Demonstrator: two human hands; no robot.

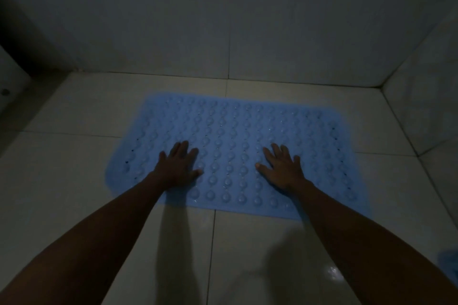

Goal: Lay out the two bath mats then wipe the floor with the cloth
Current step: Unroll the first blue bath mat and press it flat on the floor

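Centrally, a blue bath mat with rows of raised bumps lies flat on the tiled floor, its long axis running left to right, parallel to the back wall and a little short of it. Both hands rest palm-down on the mat's near half: the left hand left of the mat's centre, the right hand right of centre, each with fingers straight and spread, gripping nothing, fingertips pointing toward the wall. They sit well apart, about equally far from the mat's middle, so neither is nearer; the mat's short ends extend beyond each hand. The pose suggests pressing the mat down to seat it. A second blue object shows at the frame edge, right of and nearer than the mat, closer to the right arm; whether it is the other mat or the cloth cannot be told. Right of the mat a side wall meets the floor; light is dim
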